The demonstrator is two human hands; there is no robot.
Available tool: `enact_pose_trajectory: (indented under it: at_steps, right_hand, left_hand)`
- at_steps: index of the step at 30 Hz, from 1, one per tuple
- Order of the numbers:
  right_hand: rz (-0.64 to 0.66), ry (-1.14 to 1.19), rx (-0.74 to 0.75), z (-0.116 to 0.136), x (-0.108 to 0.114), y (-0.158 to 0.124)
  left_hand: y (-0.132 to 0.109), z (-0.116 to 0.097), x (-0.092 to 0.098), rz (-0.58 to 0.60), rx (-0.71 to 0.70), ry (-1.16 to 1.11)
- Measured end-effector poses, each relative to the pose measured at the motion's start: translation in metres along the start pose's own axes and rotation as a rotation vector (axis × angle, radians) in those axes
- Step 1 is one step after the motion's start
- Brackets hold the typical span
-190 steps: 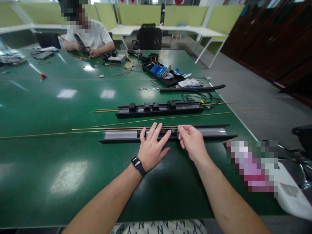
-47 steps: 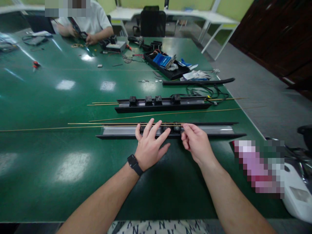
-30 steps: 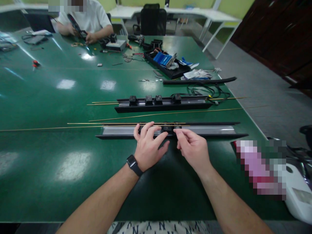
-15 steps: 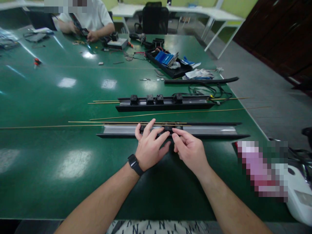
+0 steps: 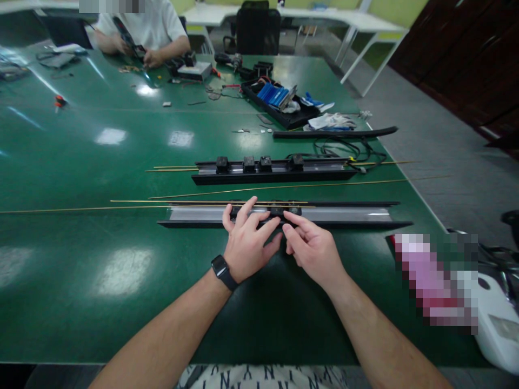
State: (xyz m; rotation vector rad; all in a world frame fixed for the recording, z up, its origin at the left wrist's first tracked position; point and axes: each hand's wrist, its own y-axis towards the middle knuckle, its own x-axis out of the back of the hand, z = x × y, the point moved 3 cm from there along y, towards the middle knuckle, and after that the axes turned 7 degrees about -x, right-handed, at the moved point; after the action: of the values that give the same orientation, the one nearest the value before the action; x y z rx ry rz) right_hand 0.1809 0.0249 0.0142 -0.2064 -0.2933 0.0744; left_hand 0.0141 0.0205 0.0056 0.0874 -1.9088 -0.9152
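Observation:
A long black channel with a pale inner strip (image 5: 344, 214) lies across the green table in front of me. My left hand (image 5: 249, 237) rests over its middle, open with fingers spread, touching the channel and the black blocks (image 5: 278, 208) in it. Thin brass-coloured rods (image 5: 194, 202) run along the channel's far side, passing by my left fingertips. Just to the right, my right hand (image 5: 312, 243) has thumb and forefinger closed at the channel's near wall, its other fingers curled. What lies between those fingertips is hidden.
Behind is a second black channel (image 5: 271, 177) with several black blocks. Another thin rod (image 5: 284, 188) lies between the channels. Farther back are a black strip (image 5: 336, 133), cables, gloves (image 5: 330, 121) and a black tray (image 5: 284, 111). A co-worker (image 5: 141, 32) sits across the table.
The near channel has shifted slightly to the left, with the rods and my right hand. My left hand keeps its spread pose, barely moved.

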Motion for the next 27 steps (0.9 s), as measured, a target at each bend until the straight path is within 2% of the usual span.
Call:
enact_pose_trajectory:
  at_steps: [8, 14, 19, 27]
  right_hand:
    - [0.013, -0.058, 0.008, -0.001, -0.002, -0.001]
    - [-0.048, -0.221, 0.088, -0.004, -0.004, 0.001]
    - [-0.048, -0.274, 0.098, -0.008, -0.007, 0.002]
    - [-0.087, -0.449, 0.178, -0.001, -0.013, -0.004]
  left_hand:
    - [0.001, 0.001, 0.000, 0.009, 0.028, 0.005]
    - [0.000, 0.002, 0.000, 0.027, 0.034, -0.008]
    - [0.001, 0.003, 0.000, 0.024, 0.033, -0.012]
    - [0.000, 0.004, 0.001, 0.050, 0.033, -0.019]
